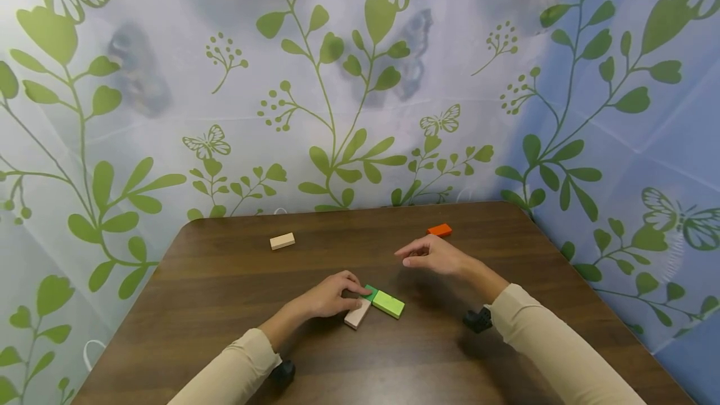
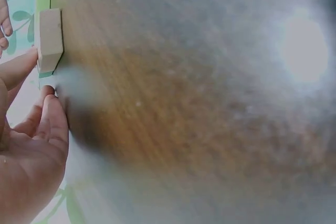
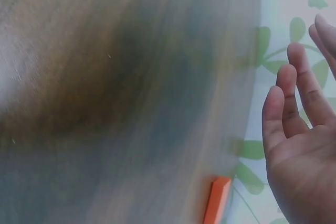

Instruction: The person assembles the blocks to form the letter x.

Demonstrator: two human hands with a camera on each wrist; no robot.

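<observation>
My left hand [image 1: 329,295] is over the middle of the table, its thumb and index finger at either side of a dark green block [image 1: 370,291], pinching it. That block is partly hidden by the fingers. Against it lie a light green block [image 1: 389,304] and a pale pinkish block [image 1: 357,315], whose end is beside the thumb. In the left wrist view the pale block [image 2: 51,38] stands in front of the green ones. My right hand [image 1: 435,256] hovers above the table, holding nothing, its fingers [image 3: 300,72] apart and extended. Just behind it lies an orange-red block [image 1: 440,230].
A cream block [image 1: 282,241] lies alone toward the back left of the brown wooden table [image 1: 225,286]. Behind the table's far edge hangs a curtain [image 1: 253,111] printed with green leaves and butterflies. Dark wrist cameras [image 1: 477,320] sit under both sleeves.
</observation>
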